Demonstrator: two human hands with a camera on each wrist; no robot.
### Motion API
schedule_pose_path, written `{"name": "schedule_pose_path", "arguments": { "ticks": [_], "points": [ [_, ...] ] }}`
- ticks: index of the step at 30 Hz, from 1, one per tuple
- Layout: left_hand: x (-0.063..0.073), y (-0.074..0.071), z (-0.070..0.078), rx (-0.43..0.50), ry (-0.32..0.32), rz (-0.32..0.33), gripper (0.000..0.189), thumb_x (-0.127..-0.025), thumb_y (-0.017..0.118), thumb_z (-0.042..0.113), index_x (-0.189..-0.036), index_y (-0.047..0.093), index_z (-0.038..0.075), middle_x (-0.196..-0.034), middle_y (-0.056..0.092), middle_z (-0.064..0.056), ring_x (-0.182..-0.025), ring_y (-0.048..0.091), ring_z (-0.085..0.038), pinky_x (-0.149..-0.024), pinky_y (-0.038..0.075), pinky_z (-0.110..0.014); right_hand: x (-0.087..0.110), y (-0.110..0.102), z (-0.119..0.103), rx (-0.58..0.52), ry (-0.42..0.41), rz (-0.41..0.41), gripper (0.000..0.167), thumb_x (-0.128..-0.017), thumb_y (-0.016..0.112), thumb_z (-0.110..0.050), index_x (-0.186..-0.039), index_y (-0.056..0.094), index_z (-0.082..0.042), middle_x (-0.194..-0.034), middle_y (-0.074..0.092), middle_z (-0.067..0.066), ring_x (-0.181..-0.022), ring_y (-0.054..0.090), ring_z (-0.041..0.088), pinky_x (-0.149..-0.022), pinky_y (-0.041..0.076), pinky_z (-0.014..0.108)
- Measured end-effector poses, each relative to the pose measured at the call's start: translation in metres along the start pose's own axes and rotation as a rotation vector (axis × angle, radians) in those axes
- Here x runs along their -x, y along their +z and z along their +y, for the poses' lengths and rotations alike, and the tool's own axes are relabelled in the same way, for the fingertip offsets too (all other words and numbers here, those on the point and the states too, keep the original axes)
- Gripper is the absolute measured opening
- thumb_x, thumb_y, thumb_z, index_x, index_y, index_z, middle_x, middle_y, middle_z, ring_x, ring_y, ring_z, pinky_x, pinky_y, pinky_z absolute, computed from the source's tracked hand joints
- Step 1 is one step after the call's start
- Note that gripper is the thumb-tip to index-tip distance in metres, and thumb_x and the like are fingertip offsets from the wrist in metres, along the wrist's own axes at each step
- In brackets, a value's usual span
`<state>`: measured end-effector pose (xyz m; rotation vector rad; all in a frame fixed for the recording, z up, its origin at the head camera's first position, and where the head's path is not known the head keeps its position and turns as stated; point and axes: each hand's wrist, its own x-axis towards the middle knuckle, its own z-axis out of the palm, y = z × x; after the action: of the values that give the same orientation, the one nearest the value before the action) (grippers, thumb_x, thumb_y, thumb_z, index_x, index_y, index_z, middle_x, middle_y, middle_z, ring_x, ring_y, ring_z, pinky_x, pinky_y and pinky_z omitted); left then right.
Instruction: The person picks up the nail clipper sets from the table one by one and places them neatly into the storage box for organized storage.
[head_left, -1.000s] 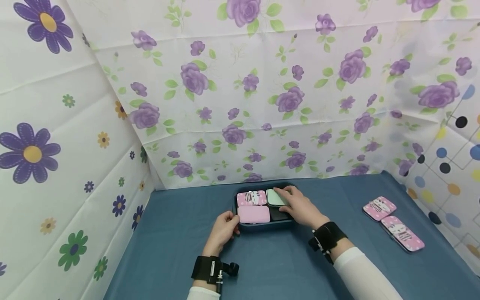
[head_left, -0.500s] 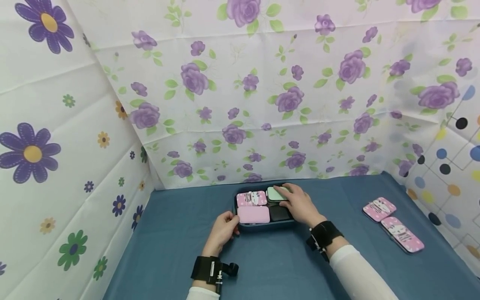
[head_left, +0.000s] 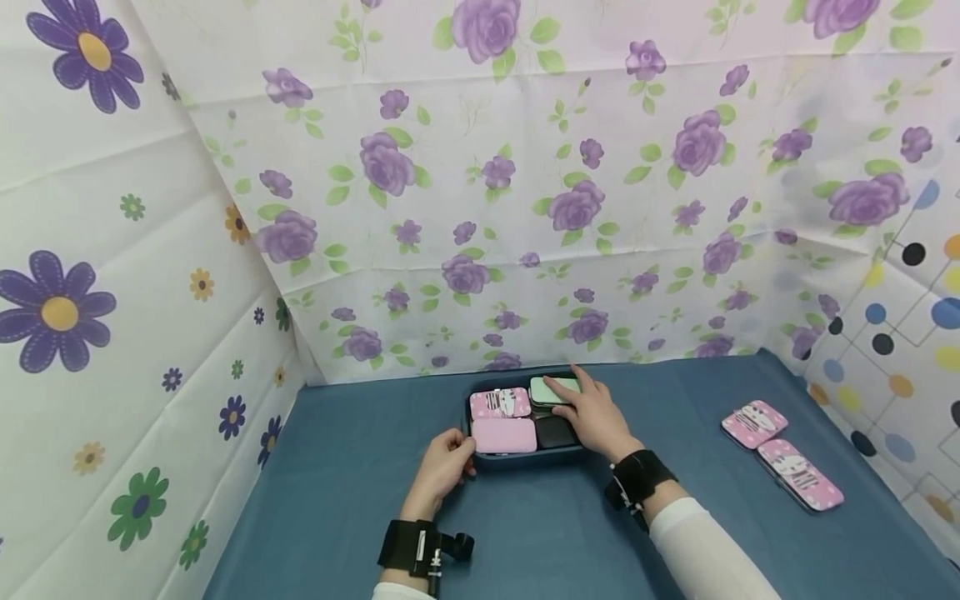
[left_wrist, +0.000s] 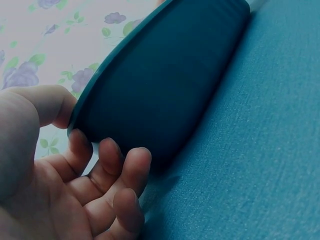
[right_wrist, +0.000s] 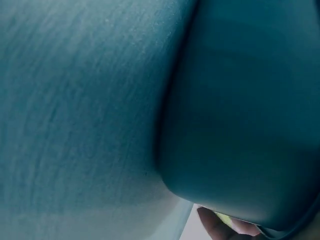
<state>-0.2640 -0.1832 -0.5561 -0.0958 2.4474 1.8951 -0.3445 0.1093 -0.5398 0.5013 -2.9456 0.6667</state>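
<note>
A dark blue rectangular box (head_left: 525, 461) holds a patterned pink tin (head_left: 498, 403), a plain pink case (head_left: 504, 436), a black case (head_left: 556, 432) and a pale green tin (head_left: 542, 390) at the back right. My left hand (head_left: 442, 462) pinches the box's left front corner. In the left wrist view, the thumb is at the rim and curled fingers (left_wrist: 136, 165) lie against the outer wall. My right hand (head_left: 600, 423) rests over the box's right end, fingers spread, touching the green tin. In the right wrist view the box wall (right_wrist: 240, 110) hides most of that hand.
Two pink patterned tins (head_left: 755, 423) (head_left: 800, 475) lie end to end on the blue tablecloth (head_left: 555, 533) at the right. A floral sheet (head_left: 465, 208) hangs close behind the box. Other patterned sheets stand at the left and right.
The green tin has shifted slightly back, showing more of the black case. My right hand has moved a little left and its fingers have spread. My left hand stays on the corner.
</note>
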Motion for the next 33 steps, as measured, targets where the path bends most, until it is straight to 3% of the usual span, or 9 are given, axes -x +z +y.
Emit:
{"name": "schedule_pose_path", "arguments": {
  "ticks": [3, 15, 19, 33],
  "points": [
    [-0.0004, -0.002, 0.0007, -0.003, 0.007, -0.002, 0.024, -0.102, 0.061, 0.018, -0.081, 0.053, 0.01, -0.073, 0.06, -0.006, -0.065, 0.067, -0.023, -0.054, 0.047, -0.033, 0.0005, 0.0002, -0.0004, -0.022, 0.005, 0.004, 0.055, -0.11, 0.062, -0.035, -0.163, 0.046, -0.038, -0.176, 0.019, 0.02, -0.149, 0.031, 0.06, -0.101, 0.044, 0.074],
    [-0.0003, -0.0004, 0.0009, -0.005, 0.005, 0.005, 0.023, -0.102, 0.061, 0.018, -0.081, 0.052, 0.011, -0.073, 0.06, -0.006, -0.065, 0.067, -0.022, -0.055, 0.046, -0.033, 0.0029, -0.0016, 0.0037, -0.067, -0.038, -0.025, 0.053, -0.117, 0.047, -0.032, -0.168, 0.037, -0.025, -0.177, 0.013, 0.021, -0.15, 0.026, 0.062, -0.111, 0.032, 0.077],
    [-0.0002, 0.001, 0.0014, -0.003, 0.006, 0.0, 0.023, -0.102, 0.06, 0.018, -0.082, 0.052, 0.011, -0.074, 0.06, -0.006, -0.066, 0.067, -0.022, -0.055, 0.046, -0.033, 0.004, -0.0009, 0.0061, -0.109, -0.008, -0.019, 0.052, -0.116, 0.048, -0.031, -0.167, 0.04, -0.025, -0.177, 0.014, 0.019, -0.152, 0.025, 0.06, -0.114, 0.029, 0.075],
    [0.0009, 0.0, -0.0008, 0.011, 0.017, 0.007, 0.025, -0.102, 0.061, 0.018, -0.081, 0.052, 0.011, -0.073, 0.06, -0.007, -0.065, 0.067, -0.024, -0.054, 0.046, -0.032, 0.003, -0.0016, -0.0003, -0.162, 0.09, -0.012, 0.05, -0.113, 0.056, -0.029, -0.163, 0.048, -0.03, -0.177, 0.017, 0.014, -0.149, 0.029, 0.061, -0.107, 0.039, 0.075]
  ]
}}
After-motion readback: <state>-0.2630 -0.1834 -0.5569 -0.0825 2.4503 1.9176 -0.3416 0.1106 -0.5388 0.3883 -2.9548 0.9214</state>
